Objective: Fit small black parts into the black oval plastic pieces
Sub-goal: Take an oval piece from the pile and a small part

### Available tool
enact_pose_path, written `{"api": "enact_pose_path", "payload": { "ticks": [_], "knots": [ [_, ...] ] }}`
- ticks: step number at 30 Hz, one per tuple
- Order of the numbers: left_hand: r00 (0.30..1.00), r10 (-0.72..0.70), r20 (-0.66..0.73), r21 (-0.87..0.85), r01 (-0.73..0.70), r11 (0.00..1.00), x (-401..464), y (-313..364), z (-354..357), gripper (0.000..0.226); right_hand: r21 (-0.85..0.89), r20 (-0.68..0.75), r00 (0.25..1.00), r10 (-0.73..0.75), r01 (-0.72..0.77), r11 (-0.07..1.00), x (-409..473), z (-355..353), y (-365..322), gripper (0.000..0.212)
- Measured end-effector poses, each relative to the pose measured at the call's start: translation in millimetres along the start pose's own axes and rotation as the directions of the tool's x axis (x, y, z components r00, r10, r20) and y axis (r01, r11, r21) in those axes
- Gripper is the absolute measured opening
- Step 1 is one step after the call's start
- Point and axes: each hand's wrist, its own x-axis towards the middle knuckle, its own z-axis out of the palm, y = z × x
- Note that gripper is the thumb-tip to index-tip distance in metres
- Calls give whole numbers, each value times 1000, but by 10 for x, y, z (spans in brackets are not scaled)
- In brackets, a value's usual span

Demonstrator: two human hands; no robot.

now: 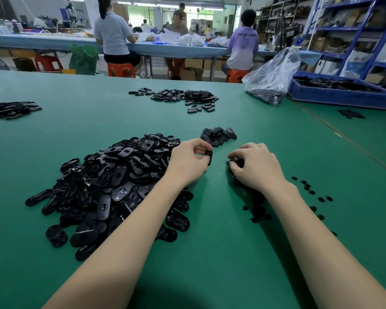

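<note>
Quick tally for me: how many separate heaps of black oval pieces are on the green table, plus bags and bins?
Heaps of black oval pieces: 4 (big pile, small heap, far centre heap, far left heap)
Clear plastic bags: 1
Blue bins: 1
Total: 6

The left hand [188,162] is pinching one black oval piece [209,156] between thumb and curled fingers, holding it on edge just above the green table [221,253]. The right hand [253,167] is curling over a clump of small black parts [236,162], fingertips digging in; it is probably gripping some, though the fingers are hiding them. A big heap of oval pieces [111,188] is lying under the left forearm. A small pile [218,135] is sitting just beyond the hands (ovals too). Loose small parts [310,190] are lying scattered beside the right wrist.
</note>
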Motion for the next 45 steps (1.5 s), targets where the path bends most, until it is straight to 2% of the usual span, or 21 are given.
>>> {"api": "enact_pose_path", "payload": {
  "ticks": [4, 8, 13, 15, 17, 20, 24, 28, 42, 45],
  "knots": [
    [997, -51, 52, -76, 55, 996, 1, 4, 9, 26, -50, 9, 1000, -18, 19, 999, -32, 43, -41, 28],
    [994, -75, 75, -101, 82, 992, 2, -22, 8, 31, -26, -43, 999, -14, 13, 1000, -30, 45, -79, 19],
    [991, -93, 96, -166, 108, 980, -4, -36, 16, 35, -23, -108, 993, -42, 40, 999, -34, 89, -88, 18],
    [989, -94, 113, -209, 117, 971, -4, -39, 15, 37, 89, -149, 988, -30, 44, 995, -26, 85, -85, 16],
    [987, -89, 132, -232, 119, 965, -2, -45, 4, 39, 315, -162, 987, 13, 39, 948, -6, 48, -98, 12],
    [980, -78, 185, -278, 128, 952, 1, -45, -16, 40, 556, -120, 991, 62, 16, 831, 21, -34, -114, 11],
    [968, -80, 237, -352, 162, 922, -1, -40, -27, 38, 676, 9, 999, 51, -44, 736, 14, -102, -75, 15],
    [956, -64, 285, -373, 172, 912, 3, -33, -41, 41, 728, 66, 997, 26, -66, 683, 11, -124, -59, 16],
    [947, -92, 309, -382, 212, 900, 32, -47, -66, 37, 795, 178, 982, 56, -177, 581, 38, -159, -8, 7],
    [944, -96, 316, -391, 222, 893, 35, -42, -67, 37, 800, 219, 975, 39, -203, 564, 34, -184, 5, 14]
  ]
}}
